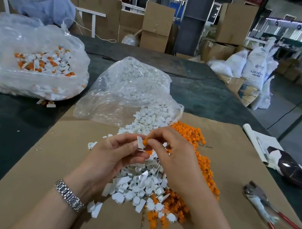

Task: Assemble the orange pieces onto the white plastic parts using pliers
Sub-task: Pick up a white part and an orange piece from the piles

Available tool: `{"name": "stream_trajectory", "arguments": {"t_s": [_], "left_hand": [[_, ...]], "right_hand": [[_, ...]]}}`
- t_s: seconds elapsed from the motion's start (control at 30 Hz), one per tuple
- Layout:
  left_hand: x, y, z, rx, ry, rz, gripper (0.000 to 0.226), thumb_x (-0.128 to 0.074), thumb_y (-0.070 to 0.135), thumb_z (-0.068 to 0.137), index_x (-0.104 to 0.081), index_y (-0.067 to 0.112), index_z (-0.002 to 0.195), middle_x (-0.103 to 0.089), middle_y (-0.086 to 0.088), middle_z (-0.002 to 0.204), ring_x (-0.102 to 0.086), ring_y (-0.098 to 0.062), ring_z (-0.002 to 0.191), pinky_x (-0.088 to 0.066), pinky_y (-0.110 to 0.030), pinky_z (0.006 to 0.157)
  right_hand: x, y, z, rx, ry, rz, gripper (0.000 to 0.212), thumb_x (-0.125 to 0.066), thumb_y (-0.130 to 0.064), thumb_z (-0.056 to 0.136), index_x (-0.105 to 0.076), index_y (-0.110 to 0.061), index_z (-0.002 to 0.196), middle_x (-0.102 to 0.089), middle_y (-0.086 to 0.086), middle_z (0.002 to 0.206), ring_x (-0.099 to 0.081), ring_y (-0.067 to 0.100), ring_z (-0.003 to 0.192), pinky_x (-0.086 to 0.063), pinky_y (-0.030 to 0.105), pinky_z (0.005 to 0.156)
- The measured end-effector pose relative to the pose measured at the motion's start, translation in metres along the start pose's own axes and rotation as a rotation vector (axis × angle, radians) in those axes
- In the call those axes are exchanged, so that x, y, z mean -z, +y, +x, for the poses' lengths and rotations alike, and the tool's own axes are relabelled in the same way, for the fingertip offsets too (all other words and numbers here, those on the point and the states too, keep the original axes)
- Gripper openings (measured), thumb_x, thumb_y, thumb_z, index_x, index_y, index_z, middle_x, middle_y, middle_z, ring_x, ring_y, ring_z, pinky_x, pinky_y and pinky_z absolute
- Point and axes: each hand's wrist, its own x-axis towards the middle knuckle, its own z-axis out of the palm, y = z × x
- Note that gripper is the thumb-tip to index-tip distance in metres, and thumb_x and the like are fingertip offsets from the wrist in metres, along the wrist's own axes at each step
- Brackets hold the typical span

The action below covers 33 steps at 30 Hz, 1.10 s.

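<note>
- My left hand [117,152] pinches a white plastic part [139,143] between thumb and fingers, above the pile.
- My right hand [171,154] pinches an orange piece [145,141] at its fingertips, pressed against that white part.
- White parts pile [137,188] and orange pile [204,164] lie on the cardboard sheet [40,165] below my hands.
- Pliers [273,214] lie on the cardboard to my right, untouched, well apart from both hands.
- Bag of assembled pieces [31,65] sits far left.
</note>
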Motion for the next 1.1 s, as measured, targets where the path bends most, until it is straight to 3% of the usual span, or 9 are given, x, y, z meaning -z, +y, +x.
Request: {"name": "stream_trajectory", "arguments": {"t_s": [0.13,0.23,0.37,0.63,0.7,0.77,0.9,1.0,1.1], "left_hand": [[0.003,-0.001,-0.002,-0.020,-0.021,0.039,0.022,-0.070,0.008,0.085,-0.079,0.003,0.105,-0.075,-0.024,0.099,-0.077,-0.025,0.082,-0.061,-0.023,0.071],[0.008,0.000,-0.004,-0.043,-0.061,0.090,0.027,-0.074,0.008,0.082,-0.078,0.004,0.109,-0.075,-0.025,0.104,-0.077,-0.027,0.088,-0.061,-0.025,0.077],[0.009,0.000,-0.004,-0.054,-0.082,0.187,0.026,-0.074,0.014,0.083,-0.080,0.011,0.108,-0.076,-0.024,0.100,-0.077,-0.029,0.090,-0.061,-0.026,0.079],[0.004,-0.006,-0.008,-0.058,-0.118,0.215,0.025,-0.072,0.015,0.087,-0.078,0.011,0.111,-0.076,-0.024,0.107,-0.077,-0.026,0.089,-0.060,-0.025,0.079],[0.004,-0.007,-0.008,-0.071,-0.132,0.207,0.026,-0.073,0.015,0.087,-0.078,0.012,0.112,-0.075,-0.023,0.112,-0.076,-0.025,0.090,-0.060,-0.025,0.080],[0.005,-0.009,-0.008,-0.070,-0.141,0.203,0.026,-0.072,0.015,0.087,-0.078,0.013,0.112,-0.074,-0.022,0.116,-0.077,-0.025,0.092,-0.060,-0.024,0.080],[0.009,-0.009,-0.006,-0.061,-0.140,0.186,0.025,-0.070,0.013,0.089,-0.077,0.012,0.114,-0.073,-0.023,0.119,-0.076,-0.029,0.098,-0.060,-0.026,0.082],[0.008,-0.008,-0.006,-0.055,-0.138,0.188,0.028,-0.074,0.017,0.085,-0.078,0.012,0.113,-0.073,-0.023,0.119,-0.075,-0.030,0.098,-0.060,-0.026,0.082],[0.005,-0.009,-0.007,-0.052,-0.133,0.197,0.033,-0.078,0.022,0.080,-0.078,0.012,0.111,-0.073,-0.022,0.118,-0.075,-0.031,0.098,-0.061,-0.027,0.083]], "right_hand": [[0.001,-0.001,0.001,0.063,-0.024,-0.138,0.005,-0.065,-0.017,0.098,-0.070,-0.016,0.100,-0.064,-0.008,0.097,-0.058,0.010,0.093,-0.049,0.036,0.088],[0.001,-0.003,0.000,0.163,-0.010,-0.248,0.005,-0.067,-0.017,0.097,-0.070,-0.015,0.099,-0.064,-0.005,0.096,-0.057,0.013,0.093,-0.046,0.041,0.089],[0.003,-0.001,-0.002,0.221,-0.022,-0.285,0.005,-0.068,-0.012,0.095,-0.071,-0.011,0.098,-0.064,0.000,0.094,-0.057,0.017,0.090,-0.047,0.039,0.084],[0.009,0.004,-0.017,0.032,-0.016,-0.029,0.017,-0.067,-0.018,0.097,-0.071,-0.018,0.114,-0.068,-0.010,0.100,-0.062,0.006,0.094,-0.050,0.019,0.084],[0.019,0.008,-0.020,-0.061,0.032,-0.017,0.025,-0.066,-0.025,0.098,-0.066,-0.026,0.123,-0.067,-0.016,0.106,-0.061,-0.001,0.097,-0.050,0.013,0.084],[0.038,0.020,-0.026,-0.207,0.053,-0.237,0.032,-0.062,-0.035,0.099,-0.058,-0.032,0.130,-0.063,-0.016,0.119,-0.060,-0.003,0.100,-0.051,0.016,0.086],[0.094,0.057,-0.048,-0.815,-0.109,-0.853,0.049,-0.056,-0.033,0.097,-0.045,-0.012,0.140,-0.045,0.013,0.139,-0.045,0.032,0.127,-0.041,0.049,0.103],[0.123,0.076,-0.065,-1.140,-0.216,-0.918,0.044,-0.055,-0.027,0.096,-0.050,-0.009,0.135,-0.044,0.017,0.138,-0.041,0.036,0.128,-0.033,0.055,0.109],[0.134,0.084,-0.076,-1.205,-0.255,-0.839,0.018,-0.062,-0.025,0.093,-0.058,-0.025,0.111,-0.056,0.011,0.130,-0.051,0.033,0.123,-0.033,0.053,0.110]]}}
